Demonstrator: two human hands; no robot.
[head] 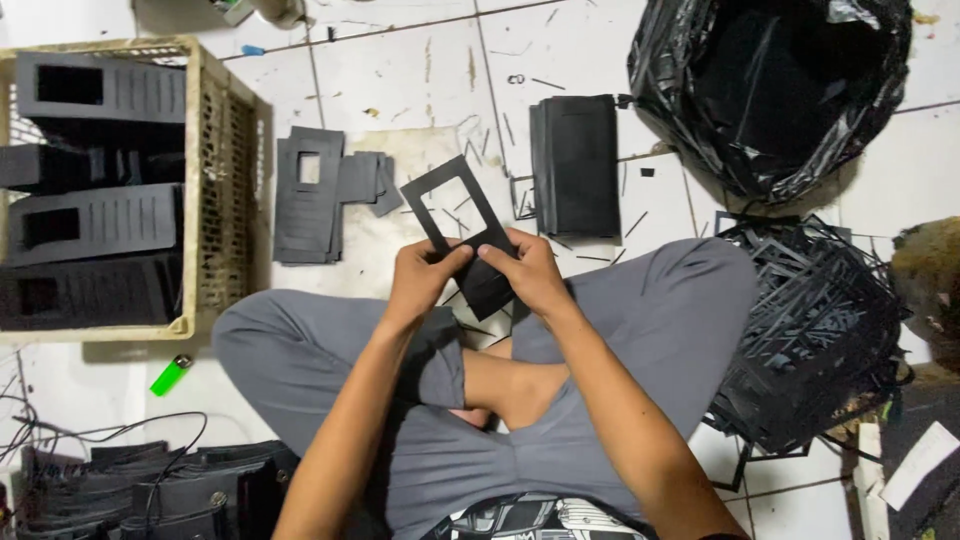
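held piece: a black card cutout with a window (462,235) sits at the centre of the frame, above the crossed legs.
long axis: it runs from upper left to lower right, windowed end pointing away from the person, solid end down by the knuckles.
left hand (422,280): fingers closed on the piece's lower left edge, thumb on top.
right hand (528,272): fingers pinched on the lower right part, thumb pressed on the face; both hands equally near, nearly touching each other.
surface: white tiled floor (420,70), scuffed and littered with thin black offcuts.
left of frame: a cream plastic crate (225,150) holding folded black pieces; a green lighter (171,375) lies below it.
middle: a flat stack of black cutouts (308,195) and a neat black pile (575,165).
right of frame: a black bin bag (770,90) above, a heap of black frame scraps (815,330) beneath.
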